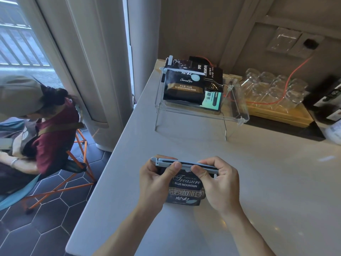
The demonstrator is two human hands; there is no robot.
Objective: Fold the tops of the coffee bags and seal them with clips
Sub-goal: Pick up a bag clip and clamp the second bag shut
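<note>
A black coffee bag [186, 193] printed "Treasure Blue Mountain" lies on the white counter [267, 182] in front of me. A long grey-blue clip [186, 164] lies across its folded top. My left hand [155, 183] grips the clip's left end and the bag's left side. My right hand [217, 183] pinches the clip's right part with thumb and fingers. On a clear acrylic stand [201, 113] farther back rest two more black coffee bags: one [183, 87] with a white clip [182, 70] across its top, and another [212, 74] behind it to the right.
Several upturned glasses [273, 87] stand on a wooden tray [280, 115] at the back right, with an orange cable [287, 78] over them. A dark appliance [328, 100] is at the far right. A person sits on an orange folding chair [77, 163] left of the counter edge.
</note>
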